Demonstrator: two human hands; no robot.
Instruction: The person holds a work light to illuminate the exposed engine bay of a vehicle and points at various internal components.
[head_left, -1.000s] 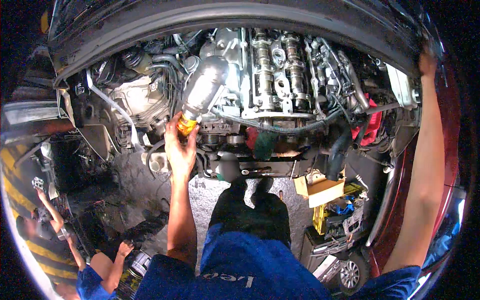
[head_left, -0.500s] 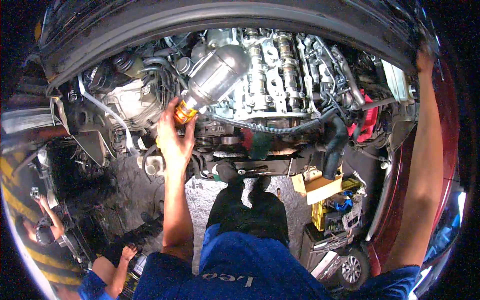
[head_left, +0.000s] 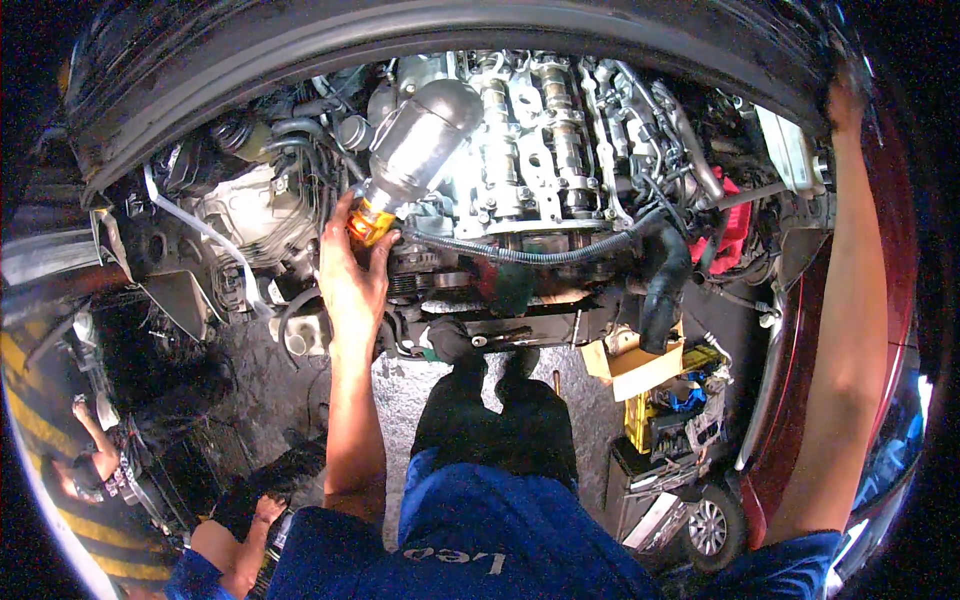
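Observation:
My left hand (head_left: 350,270) grips the orange-yellow lower end (head_left: 371,222) of a silver, round-ended cylinder (head_left: 415,140), which tilts up to the right over the engine. Beside it lies the engine's open top (head_left: 540,140), with two exposed camshafts running front to back. A ribbed hose (head_left: 530,254) crosses the engine's front below the cylinder. My right hand (head_left: 846,100) is raised to the edge of the dark raised hood (head_left: 480,22) at the upper right and grips it; its fingertips are in shadow.
A cardboard box (head_left: 645,365) and yellow toolbox (head_left: 637,425) stand low at the right beside a red car body panel (head_left: 890,300) and wheel (head_left: 710,520). A red object (head_left: 730,225) sits in the engine bay. Other people's arms (head_left: 95,440) (head_left: 255,540) show at the lower left.
My left hand has moved slightly left and up with the cylinder, whose rounded end has swung up and to the right. My right hand stays at the hood's edge.

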